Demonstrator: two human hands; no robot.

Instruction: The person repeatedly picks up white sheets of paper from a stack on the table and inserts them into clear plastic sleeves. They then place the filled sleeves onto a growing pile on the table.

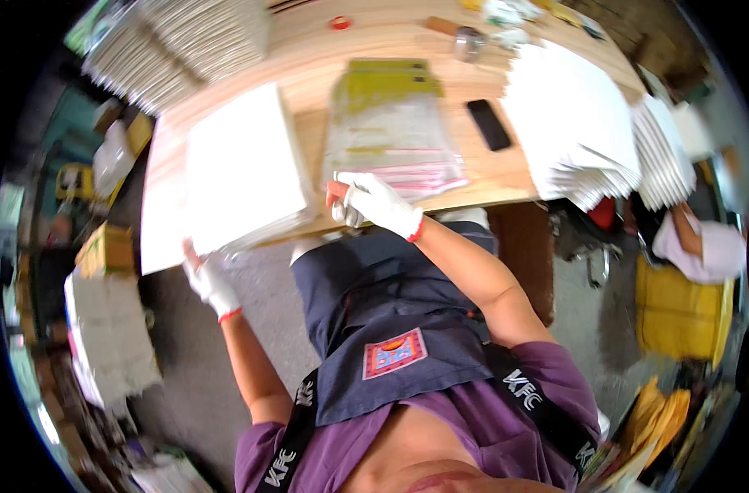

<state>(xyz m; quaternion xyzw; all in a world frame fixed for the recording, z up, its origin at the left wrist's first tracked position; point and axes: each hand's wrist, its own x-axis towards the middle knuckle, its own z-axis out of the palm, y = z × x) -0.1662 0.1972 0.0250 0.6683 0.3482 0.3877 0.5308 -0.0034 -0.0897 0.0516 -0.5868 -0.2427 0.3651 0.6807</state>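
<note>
My left hand [209,280], in a white glove with a red cuff and bare fingertips, is at the table's front edge. Its fingers are stretched out beside the near left corner of a stack of white sheets [247,168]. No object shows in that hand. My right hand [373,202], gloved the same way, hovers by the near end of some clear plastic bags [391,127] with olive-green ends. Its fingers are half curled and apart, and nothing visible is between them. The bags lie flat in the middle of the table, slightly blurred.
A black phone [489,125] lies right of the bags, before fanned white stacks [567,123]. Tall bundles [173,49] fill the table's far left. A red tape roll [340,23] and a clear tape roll [469,43] sit farther back. Another person [699,246] is at the right.
</note>
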